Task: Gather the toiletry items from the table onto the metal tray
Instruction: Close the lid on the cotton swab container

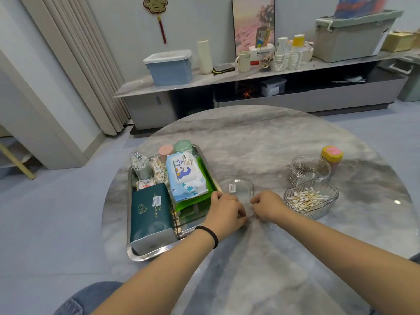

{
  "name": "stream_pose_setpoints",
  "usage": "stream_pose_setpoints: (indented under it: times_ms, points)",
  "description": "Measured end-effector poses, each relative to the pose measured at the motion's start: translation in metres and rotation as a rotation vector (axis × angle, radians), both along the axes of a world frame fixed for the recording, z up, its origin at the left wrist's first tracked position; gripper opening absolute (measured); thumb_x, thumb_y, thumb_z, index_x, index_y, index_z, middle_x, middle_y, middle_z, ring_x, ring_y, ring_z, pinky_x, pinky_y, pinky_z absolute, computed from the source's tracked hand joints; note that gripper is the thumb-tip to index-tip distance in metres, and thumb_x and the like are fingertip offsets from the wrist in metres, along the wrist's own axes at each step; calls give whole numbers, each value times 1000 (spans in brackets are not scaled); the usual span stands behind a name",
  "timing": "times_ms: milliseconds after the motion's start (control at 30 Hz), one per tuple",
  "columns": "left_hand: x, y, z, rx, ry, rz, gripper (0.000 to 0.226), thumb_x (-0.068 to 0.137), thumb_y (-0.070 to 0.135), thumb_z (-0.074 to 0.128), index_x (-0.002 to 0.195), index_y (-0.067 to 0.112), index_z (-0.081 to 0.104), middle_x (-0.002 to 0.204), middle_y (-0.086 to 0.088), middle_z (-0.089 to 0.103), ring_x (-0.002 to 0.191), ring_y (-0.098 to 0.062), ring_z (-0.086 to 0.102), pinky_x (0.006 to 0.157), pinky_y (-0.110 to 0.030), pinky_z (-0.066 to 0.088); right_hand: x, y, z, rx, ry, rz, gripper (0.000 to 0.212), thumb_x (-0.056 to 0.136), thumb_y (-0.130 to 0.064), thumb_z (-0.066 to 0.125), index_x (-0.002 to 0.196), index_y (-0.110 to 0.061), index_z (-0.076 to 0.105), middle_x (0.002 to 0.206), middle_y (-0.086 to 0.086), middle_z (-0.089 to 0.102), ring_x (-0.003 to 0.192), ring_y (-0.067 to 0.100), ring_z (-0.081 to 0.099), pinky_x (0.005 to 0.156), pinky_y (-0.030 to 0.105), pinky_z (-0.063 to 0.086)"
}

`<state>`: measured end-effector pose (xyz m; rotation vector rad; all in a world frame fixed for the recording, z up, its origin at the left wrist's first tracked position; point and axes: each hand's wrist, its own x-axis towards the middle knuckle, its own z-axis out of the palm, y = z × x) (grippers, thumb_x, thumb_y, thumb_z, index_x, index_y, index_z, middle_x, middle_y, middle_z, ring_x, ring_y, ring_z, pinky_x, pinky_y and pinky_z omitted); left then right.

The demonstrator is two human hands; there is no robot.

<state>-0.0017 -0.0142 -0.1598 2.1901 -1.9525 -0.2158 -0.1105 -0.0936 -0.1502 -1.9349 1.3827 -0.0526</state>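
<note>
Head view | left hand (223, 212) and right hand (269, 206) pinch clear lid (241, 192) (near edge) | tray (145, 255) rim touching left hand | cotton-swab box (311, 201) just right, bare tabletop (261, 144) beyond

Both bare forearms reach forward and converge near the middle. The left hand (225, 212) lies palm down, knuckles up, fingers curled inward, with a black band round its wrist. The right hand (269, 206) mirrors it just beside, fingers bent and pinched together, thumb tucked toward the left hand.
</note>
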Motion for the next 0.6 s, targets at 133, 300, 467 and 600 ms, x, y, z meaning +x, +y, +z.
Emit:
stream_pose_setpoints:
  times_ms: [133, 300, 467, 600]
  points:
    - [-7, -2, 6, -39, -1, 2, 20, 85, 16, 55, 87, 19, 75, 95, 0, 68, 101, -21, 53, 95, -32, 16, -6, 0, 2, 88, -62, -32, 36, 80, 4, 45, 112, 9, 62, 91, 28, 71, 63, 24, 52, 71, 38, 51]
    - [-12, -9, 31, -157, 47, 38, 13, 83, 16, 60, 82, 17, 73, 96, 2, 69, 102, -17, 54, 91, -28, 13, -15, -10, 25, 174, -362, -167, 39, 90, 1, 45, 129, -1, 49, 76, 7, 60, 66, 22, 61, 69, 35, 56]
    - [-15, -9, 59, -321, 151, 42, 9, 81, 23, 67, 80, 18, 73, 92, 4, 69, 98, -12, 54, 83, -22, 15, -33, -25, 55, 127, -512, -238, 41, 91, -14, 57, 128, 0, 49, 91, 11, 60, 64, 17, 58, 56, 28, 51]
    - [-21, -16, 73, -396, 259, -28, 5, 77, 22, 71, 74, 18, 73, 82, 7, 69, 90, -10, 59, 87, -25, 28, -45, -41, 76, 380, -641, -222, 34, 95, -24, 52, 118, 1, 55, 93, 13, 61, 68, 20, 59, 61, 30, 53]
